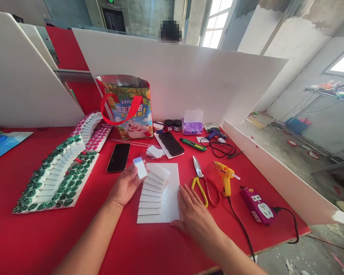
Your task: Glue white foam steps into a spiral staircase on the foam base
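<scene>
My left hand (126, 186) is closed on a small white card (140, 169) with a blue printed end, held at the upper left of a white board (172, 202). On that board a curved row of overlapping white strips (150, 194) runs like a staircase. My right hand (193, 208) lies flat along the board's right edge, fingers stretched out and holding nothing. Behind the board sits a small stack of white cards (155, 152). Scissors (199, 172) with red and yellow handles lie just right of my right hand.
A yellow glue gun (226, 177) and purple power strip (259, 206) are at right, with cables. Left are a phone (118, 157) and decorated stair models (57, 179). A bag (134, 114), jars (172, 125) and green cutter (193, 144) stand or lie behind. Beyond the partition is a person's head.
</scene>
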Demonstrator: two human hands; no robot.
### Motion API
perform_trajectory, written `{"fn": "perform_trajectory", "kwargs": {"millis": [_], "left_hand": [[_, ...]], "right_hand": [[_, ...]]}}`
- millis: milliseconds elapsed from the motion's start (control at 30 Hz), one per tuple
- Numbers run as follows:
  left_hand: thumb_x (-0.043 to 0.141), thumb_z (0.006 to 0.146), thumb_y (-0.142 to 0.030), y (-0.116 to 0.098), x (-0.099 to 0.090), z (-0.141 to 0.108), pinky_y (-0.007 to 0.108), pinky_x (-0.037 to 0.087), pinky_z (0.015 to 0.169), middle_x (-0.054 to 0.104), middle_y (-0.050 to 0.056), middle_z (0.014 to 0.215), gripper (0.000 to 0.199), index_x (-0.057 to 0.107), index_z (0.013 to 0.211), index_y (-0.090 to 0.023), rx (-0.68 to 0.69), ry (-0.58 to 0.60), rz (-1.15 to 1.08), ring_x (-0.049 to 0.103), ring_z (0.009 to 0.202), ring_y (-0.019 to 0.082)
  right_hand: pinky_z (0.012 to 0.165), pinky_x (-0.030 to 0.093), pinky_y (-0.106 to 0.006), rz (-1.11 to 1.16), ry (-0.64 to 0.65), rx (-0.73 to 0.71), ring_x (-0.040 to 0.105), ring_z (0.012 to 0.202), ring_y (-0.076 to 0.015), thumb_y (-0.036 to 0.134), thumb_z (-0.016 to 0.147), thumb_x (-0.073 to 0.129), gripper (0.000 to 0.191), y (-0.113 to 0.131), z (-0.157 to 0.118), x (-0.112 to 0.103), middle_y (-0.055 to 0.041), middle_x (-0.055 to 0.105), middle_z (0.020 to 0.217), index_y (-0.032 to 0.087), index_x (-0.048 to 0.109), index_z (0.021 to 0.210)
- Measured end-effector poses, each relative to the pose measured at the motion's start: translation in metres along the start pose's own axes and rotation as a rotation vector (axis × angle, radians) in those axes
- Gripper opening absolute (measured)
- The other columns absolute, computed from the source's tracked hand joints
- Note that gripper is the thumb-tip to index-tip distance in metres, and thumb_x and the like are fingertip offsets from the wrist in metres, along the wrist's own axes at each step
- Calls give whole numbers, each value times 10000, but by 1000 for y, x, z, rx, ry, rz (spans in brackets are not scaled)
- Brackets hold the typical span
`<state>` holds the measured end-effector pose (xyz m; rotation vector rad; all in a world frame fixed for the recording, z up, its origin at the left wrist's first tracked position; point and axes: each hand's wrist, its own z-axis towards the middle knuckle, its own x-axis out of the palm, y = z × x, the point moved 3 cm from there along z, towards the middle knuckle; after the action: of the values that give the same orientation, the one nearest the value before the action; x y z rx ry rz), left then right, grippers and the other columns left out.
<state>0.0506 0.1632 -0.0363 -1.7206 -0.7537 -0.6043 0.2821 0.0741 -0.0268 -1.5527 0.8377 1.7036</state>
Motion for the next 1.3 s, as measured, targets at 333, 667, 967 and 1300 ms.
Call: {"fn": "perform_trajectory", "kwargs": {"millis": [333,667,967,1300], "left_hand": [[924,642,-340,-12,1,0,386,596,938,798,70,942,332,800,899,-169,137,27,105,734,900,209],[863,722,-308,-38,29,-32,391,468,1082,736,66,1088,283,827,998,-256,420,151,771,638,1162,286],[807,755,-168,-49,90,-64,563,277,1229,745,74,1004,228,810,967,-252,396,419,987,643,1087,284],[742,839,-307,-43,51,-26,340,464,1020,691,88,1233,301,769,1134,-255,584,30,1041,636,1077,251]], "right_hand": [[987,570,-511,73,-91,51,642,1224,-389,532,920,642,598,-12,7,-34,-242,683,1290,57,662,1283],[734,598,-316,494,-434,194,684,830,-190,404,983,593,367,-19,32,-98,-108,684,1077,190,664,1273],[730,572,-350,353,-386,-8,631,865,-221,286,966,606,302,4,49,-109,-121,650,1016,138,654,1224],[639,529,-294,636,-456,327,595,714,-159,334,893,667,232,-29,51,-79,-55,635,933,188,699,1070]]}}
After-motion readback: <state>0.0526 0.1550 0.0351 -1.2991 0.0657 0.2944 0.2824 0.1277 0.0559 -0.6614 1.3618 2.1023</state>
